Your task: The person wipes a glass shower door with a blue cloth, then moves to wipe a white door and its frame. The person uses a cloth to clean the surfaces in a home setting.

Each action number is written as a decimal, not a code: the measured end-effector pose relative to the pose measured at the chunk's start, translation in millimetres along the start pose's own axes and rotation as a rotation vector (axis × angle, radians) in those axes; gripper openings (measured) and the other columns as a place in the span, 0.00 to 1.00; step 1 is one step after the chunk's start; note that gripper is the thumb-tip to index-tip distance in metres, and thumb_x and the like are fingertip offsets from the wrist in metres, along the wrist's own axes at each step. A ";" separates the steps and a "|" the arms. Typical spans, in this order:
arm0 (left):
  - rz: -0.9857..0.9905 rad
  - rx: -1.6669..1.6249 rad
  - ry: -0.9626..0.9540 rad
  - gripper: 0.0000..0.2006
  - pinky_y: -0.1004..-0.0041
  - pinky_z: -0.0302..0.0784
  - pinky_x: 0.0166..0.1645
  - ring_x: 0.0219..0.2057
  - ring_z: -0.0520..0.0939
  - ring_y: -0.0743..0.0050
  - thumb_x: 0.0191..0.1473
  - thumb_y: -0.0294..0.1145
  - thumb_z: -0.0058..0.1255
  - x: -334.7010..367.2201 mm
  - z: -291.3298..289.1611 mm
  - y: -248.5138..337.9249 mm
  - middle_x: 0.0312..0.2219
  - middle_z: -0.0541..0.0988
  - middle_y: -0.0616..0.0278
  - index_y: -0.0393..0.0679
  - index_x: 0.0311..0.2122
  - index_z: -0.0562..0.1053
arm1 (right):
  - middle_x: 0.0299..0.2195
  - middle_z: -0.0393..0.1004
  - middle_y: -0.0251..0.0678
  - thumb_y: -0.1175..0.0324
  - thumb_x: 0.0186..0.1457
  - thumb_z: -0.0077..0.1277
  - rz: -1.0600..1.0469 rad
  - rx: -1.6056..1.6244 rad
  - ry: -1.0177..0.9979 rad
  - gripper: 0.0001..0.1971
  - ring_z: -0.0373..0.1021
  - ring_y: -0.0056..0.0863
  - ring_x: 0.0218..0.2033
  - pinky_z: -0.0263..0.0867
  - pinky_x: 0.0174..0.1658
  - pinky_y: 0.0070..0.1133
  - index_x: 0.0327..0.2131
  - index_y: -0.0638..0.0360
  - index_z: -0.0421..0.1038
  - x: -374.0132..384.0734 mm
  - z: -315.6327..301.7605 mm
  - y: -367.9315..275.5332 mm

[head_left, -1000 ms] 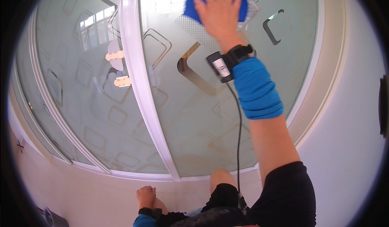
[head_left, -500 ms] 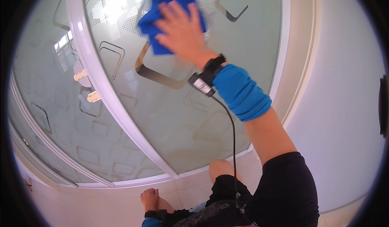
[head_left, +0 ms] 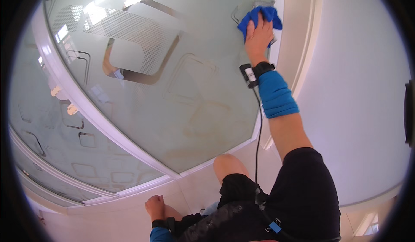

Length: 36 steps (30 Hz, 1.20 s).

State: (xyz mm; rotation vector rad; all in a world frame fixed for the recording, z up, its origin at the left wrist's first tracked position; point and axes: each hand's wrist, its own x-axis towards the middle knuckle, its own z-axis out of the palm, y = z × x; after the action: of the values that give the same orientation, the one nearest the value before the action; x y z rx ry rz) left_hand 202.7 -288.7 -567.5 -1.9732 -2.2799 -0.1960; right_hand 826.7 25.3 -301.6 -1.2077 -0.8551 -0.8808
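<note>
At one o'clock, right hand (head_left: pixel 258 34): fingers slightly parted, pressing blue cloth (head_left: pixel 271 14).
Left hand (head_left: pixel 155 207), seven o'clock: curled, nothing seen inside.
Glass panel (head_left: pixel 229 82): seemingly part-wiped; remainder unclear.

the cloth (head_left: pixel 273 17) lies between the right hand (head_left: pixel 258 36) and the glass panel (head_left: pixel 207 86), near the panel's right edge; a wall (head_left: pixel 359 90) stands further right (the left hand (head_left: pixel 155 206) is well apart, lower left).

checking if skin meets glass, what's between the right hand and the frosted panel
A blue cloth lies between the right hand and the frosted panel; the head view shows it.
</note>
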 end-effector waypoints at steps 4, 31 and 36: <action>0.011 -0.009 0.005 0.14 0.53 0.77 0.38 0.29 0.82 0.47 0.53 0.44 0.58 -1.8 -0.6 5.8 0.24 0.82 0.53 0.45 0.26 0.82 | 0.55 0.64 0.55 0.61 0.64 0.47 0.147 0.003 -0.028 0.23 0.57 0.56 0.58 0.51 0.60 0.46 0.60 0.55 0.65 -90.5 -23.0 3.3; 0.312 0.032 -0.165 0.13 0.53 0.74 0.40 0.32 0.81 0.48 0.55 0.42 0.56 53.3 92.0 32.0 0.26 0.82 0.52 0.44 0.27 0.81 | 0.67 0.59 0.31 0.62 0.57 0.51 -0.595 -0.776 -0.702 0.19 0.48 0.37 0.71 0.40 0.66 0.59 0.53 0.41 0.75 -61.8 -163.4 86.3; 0.419 0.072 -0.089 0.13 0.53 0.75 0.40 0.32 0.81 0.48 0.55 0.43 0.55 102.0 -28.2 25.2 0.26 0.82 0.53 0.45 0.28 0.81 | 0.67 0.59 0.36 0.68 0.58 0.46 -0.729 -0.741 -0.918 0.20 0.48 0.38 0.71 0.42 0.70 0.48 0.53 0.50 0.74 -97.2 -234.7 70.4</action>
State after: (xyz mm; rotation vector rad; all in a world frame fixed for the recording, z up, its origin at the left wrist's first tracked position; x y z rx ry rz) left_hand 213.3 -190.7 -521.5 -2.3998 -1.8294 0.0150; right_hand 868.5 -186.3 -453.0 -2.0625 -1.8859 -1.2983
